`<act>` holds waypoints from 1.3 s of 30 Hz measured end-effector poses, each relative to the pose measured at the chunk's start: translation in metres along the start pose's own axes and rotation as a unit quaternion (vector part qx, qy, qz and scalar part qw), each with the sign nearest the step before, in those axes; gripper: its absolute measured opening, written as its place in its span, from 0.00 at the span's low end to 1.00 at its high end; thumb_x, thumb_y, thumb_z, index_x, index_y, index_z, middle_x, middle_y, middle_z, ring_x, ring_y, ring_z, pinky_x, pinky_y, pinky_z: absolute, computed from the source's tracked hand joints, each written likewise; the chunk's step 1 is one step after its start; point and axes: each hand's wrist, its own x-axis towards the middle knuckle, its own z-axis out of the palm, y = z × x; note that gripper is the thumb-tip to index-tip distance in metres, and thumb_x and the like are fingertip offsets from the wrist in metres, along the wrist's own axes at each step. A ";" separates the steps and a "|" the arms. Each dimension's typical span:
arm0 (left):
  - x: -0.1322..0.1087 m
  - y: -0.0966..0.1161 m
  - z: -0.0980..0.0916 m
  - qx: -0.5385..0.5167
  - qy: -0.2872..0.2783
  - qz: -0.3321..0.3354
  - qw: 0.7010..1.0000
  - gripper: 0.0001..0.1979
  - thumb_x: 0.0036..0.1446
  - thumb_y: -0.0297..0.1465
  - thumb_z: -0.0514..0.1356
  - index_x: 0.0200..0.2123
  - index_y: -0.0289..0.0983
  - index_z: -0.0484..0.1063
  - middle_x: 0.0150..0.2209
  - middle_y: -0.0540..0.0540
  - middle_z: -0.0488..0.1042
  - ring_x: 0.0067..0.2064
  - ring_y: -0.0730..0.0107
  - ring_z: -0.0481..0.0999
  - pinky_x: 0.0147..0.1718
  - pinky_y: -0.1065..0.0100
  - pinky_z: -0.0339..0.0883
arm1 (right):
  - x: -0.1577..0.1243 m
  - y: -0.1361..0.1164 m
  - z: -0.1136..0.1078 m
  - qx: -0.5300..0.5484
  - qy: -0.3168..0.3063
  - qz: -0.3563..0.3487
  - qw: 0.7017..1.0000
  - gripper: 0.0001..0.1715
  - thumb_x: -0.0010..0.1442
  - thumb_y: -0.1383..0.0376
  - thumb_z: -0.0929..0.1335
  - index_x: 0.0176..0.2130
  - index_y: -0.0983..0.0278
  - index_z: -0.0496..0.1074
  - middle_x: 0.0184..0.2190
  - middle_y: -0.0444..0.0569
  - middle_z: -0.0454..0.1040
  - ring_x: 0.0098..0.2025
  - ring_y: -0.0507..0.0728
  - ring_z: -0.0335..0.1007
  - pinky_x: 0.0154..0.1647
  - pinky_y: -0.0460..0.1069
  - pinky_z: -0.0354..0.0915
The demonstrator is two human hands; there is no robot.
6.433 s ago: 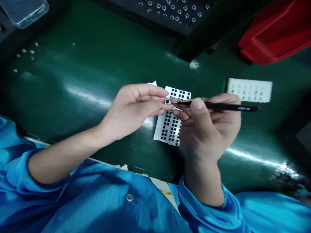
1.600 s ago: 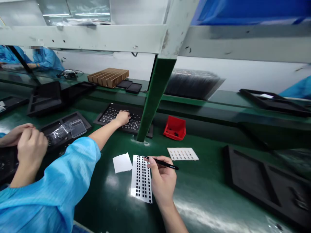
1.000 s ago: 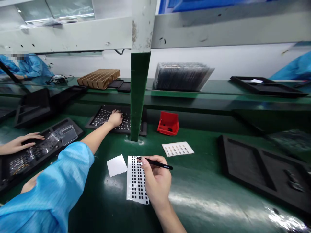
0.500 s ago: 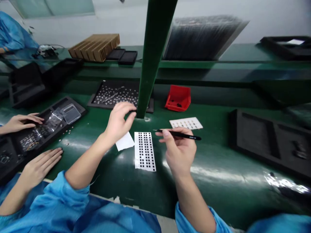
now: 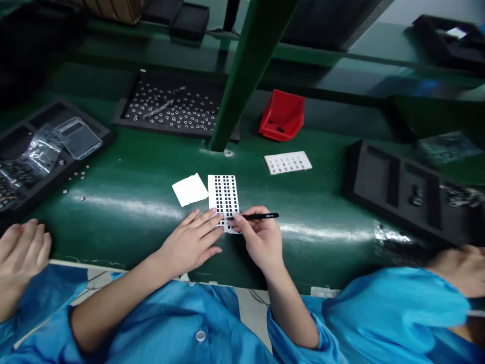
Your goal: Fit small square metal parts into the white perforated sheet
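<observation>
My left hand [image 5: 195, 240] lies flat, fingers spread, with its fingertips on the lower left part of a white sheet [image 5: 222, 197] bearing rows of small black squares. Pinched in my right hand [image 5: 261, 235] are black tweezers [image 5: 261, 216], held nearly level. Their tips point left to the lower rows of the sheet, close to my left fingertips; whether they grip a square is too small to tell. A blank white piece of paper [image 5: 190, 190] lies left of the sheet. Behind my right hand is a white card [image 5: 288, 163] with rows of small parts.
A green post [image 5: 246, 81] rises from the bench behind the sheet. Around it stand a black tray of small rings [image 5: 178, 108], a red bin [image 5: 284, 114] and a black foam tray [image 5: 397, 187]. Co-workers' hands [image 5: 25, 253] rest at both sides.
My left hand has come down from near the post onto the sheet. My right hand has brought the tweezers left and down to the sheet's lower rows. The view has tilted downward.
</observation>
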 end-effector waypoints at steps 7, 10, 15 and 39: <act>0.003 0.002 0.003 0.000 -0.013 -0.020 1.000 0.23 0.77 0.45 0.59 0.66 0.41 0.78 0.75 0.43 0.70 0.78 0.54 0.67 0.76 0.49 0.63 | 0.004 0.005 -0.001 -0.009 0.008 0.008 1.000 0.31 0.58 0.44 0.83 0.42 0.57 0.68 0.30 0.44 0.84 0.32 0.60 0.88 0.34 0.51 0.81; 0.003 0.003 0.004 0.007 -0.008 -0.018 1.000 0.23 0.78 0.45 0.58 0.66 0.40 0.78 0.75 0.42 0.71 0.78 0.53 0.68 0.75 0.49 0.64 | 0.003 0.006 -0.003 -0.013 0.006 0.010 1.000 0.30 0.59 0.45 0.83 0.43 0.58 0.69 0.29 0.44 0.84 0.32 0.60 0.89 0.34 0.49 0.81; 0.004 0.004 0.001 -0.001 -0.007 -0.016 1.000 0.23 0.78 0.44 0.58 0.65 0.37 0.78 0.75 0.41 0.71 0.78 0.53 0.68 0.74 0.48 0.63 | 0.005 0.007 -0.004 -0.008 0.002 0.015 1.000 0.32 0.58 0.44 0.83 0.43 0.58 0.68 0.29 0.44 0.85 0.32 0.59 0.89 0.34 0.48 0.81; -0.028 -0.011 -0.022 -0.118 0.190 -0.081 0.971 0.11 0.75 0.35 0.62 0.51 0.36 0.81 0.53 0.37 0.84 0.56 0.55 0.82 0.56 0.55 0.80 | 0.015 -0.026 -0.015 0.023 0.022 0.014 0.999 0.33 0.41 0.54 0.90 0.38 0.58 0.75 0.27 0.47 0.87 0.29 0.63 0.89 0.33 0.46 0.85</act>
